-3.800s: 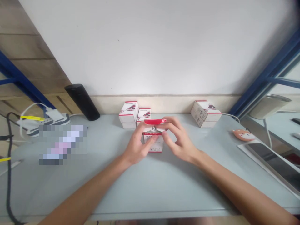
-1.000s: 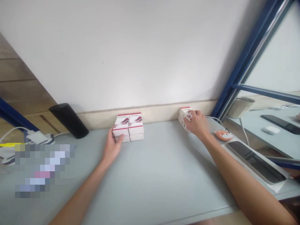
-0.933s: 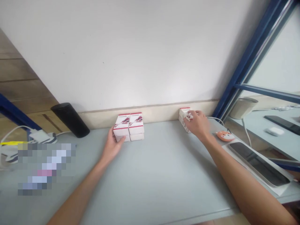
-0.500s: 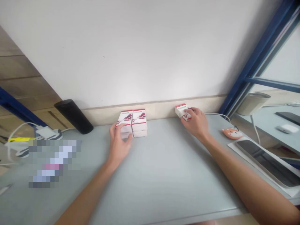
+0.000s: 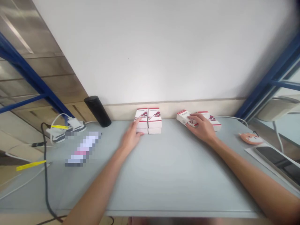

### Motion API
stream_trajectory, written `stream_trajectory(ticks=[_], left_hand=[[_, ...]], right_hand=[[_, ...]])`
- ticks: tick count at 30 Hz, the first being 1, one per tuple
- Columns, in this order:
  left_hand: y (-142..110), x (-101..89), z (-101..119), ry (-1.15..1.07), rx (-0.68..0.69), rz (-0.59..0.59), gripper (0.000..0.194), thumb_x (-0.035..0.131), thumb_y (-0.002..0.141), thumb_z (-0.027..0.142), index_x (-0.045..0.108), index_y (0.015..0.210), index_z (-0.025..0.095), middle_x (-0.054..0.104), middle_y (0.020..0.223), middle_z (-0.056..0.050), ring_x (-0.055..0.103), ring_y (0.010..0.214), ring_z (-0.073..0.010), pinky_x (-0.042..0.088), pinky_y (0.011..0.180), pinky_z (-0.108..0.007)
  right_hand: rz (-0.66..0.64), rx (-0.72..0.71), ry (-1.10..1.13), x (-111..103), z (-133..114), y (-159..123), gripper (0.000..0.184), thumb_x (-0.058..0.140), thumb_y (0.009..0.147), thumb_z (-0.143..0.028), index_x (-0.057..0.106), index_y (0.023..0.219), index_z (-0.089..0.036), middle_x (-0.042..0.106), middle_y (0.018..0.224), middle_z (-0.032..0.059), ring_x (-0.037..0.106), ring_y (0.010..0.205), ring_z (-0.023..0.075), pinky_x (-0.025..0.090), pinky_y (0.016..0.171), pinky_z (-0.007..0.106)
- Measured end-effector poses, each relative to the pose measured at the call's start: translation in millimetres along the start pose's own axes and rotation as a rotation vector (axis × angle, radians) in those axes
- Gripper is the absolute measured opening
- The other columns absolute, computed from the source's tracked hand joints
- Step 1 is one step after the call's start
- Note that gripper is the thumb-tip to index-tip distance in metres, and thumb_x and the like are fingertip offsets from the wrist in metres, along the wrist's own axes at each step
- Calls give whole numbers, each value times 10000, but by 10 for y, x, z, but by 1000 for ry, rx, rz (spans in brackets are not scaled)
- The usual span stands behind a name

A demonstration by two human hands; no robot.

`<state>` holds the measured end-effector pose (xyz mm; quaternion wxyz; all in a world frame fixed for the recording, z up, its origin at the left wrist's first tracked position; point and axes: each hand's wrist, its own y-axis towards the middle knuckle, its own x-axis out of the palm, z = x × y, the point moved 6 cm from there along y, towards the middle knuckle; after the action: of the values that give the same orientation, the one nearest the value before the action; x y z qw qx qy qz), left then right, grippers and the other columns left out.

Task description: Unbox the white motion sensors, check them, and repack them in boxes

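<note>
A white wall (image 5: 164,47) is bounded by blue metal framing (image 5: 276,78) at R, and a pale grey-blue desk (image 5: 178,190) is set before it, w/ a beige skirting strip (image 5: 173,106) along the back. At back L, a black cylindrical flask (image 5: 97,111) is stood upright near a power strip (image 5: 67,129), and a black cable (image 5: 45,168) is run down the L side. A pixelated item (image 5: 82,149) is laid beside them. At R, a dark flat slab (image 5: 278,162) is laid on a white sheet, w/ a fox-shaped mouse (image 5: 250,138) just behind.

Mid-desk, a 2x2 block of white-and-red boxes (image 5: 147,121) is placed near the skirting, edges flush, apparently for a neat, stable stack. It is touched at its front L corner by the L grip (image 5: 130,135), which is relaxed, fingers open, nothing grasped. The R grip (image 5: 202,128) is clenched over a slanted box (image 5: 183,118), seemingly held at an angle, not yet squared to a second box (image 5: 212,122) just beside it.
</note>
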<state>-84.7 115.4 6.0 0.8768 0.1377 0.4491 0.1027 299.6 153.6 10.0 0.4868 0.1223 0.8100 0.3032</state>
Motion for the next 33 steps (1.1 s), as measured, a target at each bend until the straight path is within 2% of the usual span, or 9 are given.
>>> stream_trajectory(ticks=[4,9,14,16,19,23,26,29,33], left_hand=[[-68,-21,111,60,46,105,787,724,846,192,455,1565,368,359,1602,-130,487,1425,-434,439,1160,-613],[-342,-30,655,152,323,266,591,648,923,171,538,1481,333,276,1552,-144,344,1487,-395,303,1237,-636],[-708,182,1072,-213,423,133,490,601,979,190,444,1429,307,405,1428,-141,469,1392,-298,438,1166,-526],[-735,309,1010,-404,345,100,502,619,982,241,368,1415,284,460,1385,-146,553,1296,-270,520,1078,-474],[-652,545,793,-504,161,-90,476,624,1004,345,376,1403,270,537,1372,-149,639,1170,-248,567,1014,-449],[-589,471,777,-649,137,-236,490,636,1001,408,475,1448,288,610,1425,-135,561,1388,-306,497,1162,-495],[-680,351,970,-757,142,-359,511,630,1009,409,488,1496,351,631,1464,-96,594,1383,-316,544,1131,-481],[-757,279,1094,-905,98,-322,512,590,1038,400,434,1526,389,589,1529,-69,581,1408,-290,574,1104,-441],[-747,294,1065,-839,86,-185,518,687,988,405,502,1461,302,645,1435,-99,641,1310,-284,592,1052,-415]], right_hand=[[74,-12,97,-23,-206,-45,367,700,912,-449,730,1239,-284,682,1380,75,688,1204,299,587,929,424],[69,37,308,-45,-612,-169,324,726,906,-450,738,1179,-276,702,1278,91,710,1104,285,588,929,433],[159,-59,490,-187,-955,-299,284,725,912,-392,689,1172,-284,649,1205,108,685,1090,289,602,907,457],[234,-96,480,-279,-1021,-340,300,720,911,-361,650,1196,-300,608,1200,118,665,1099,304,602,911,494],[293,-169,469,-375,-1107,-402,376,734,884,-310,599,1235,-326,554,1187,128,622,1135,335,587,940,560],[150,-250,655,-345,-1253,-496,480,739,868,-329,542,1306,-335,539,1207,134,603,1156,355,577,962,599],[-66,-159,874,-246,-1311,-543,357,643,959,-376,535,1295,-320,612,1148,96,665,999,290,610,850,499],[-231,-12,981,-170,-1299,-556,224,559,1037,-404,567,1237,-302,694,1096,56,693,942,241,603,837,423],[-294,-16,957,-165,-1287,-523,402,504,1075,-444,488,1449,-295,624,1439,103,604,1317,283,508,1119,498]])
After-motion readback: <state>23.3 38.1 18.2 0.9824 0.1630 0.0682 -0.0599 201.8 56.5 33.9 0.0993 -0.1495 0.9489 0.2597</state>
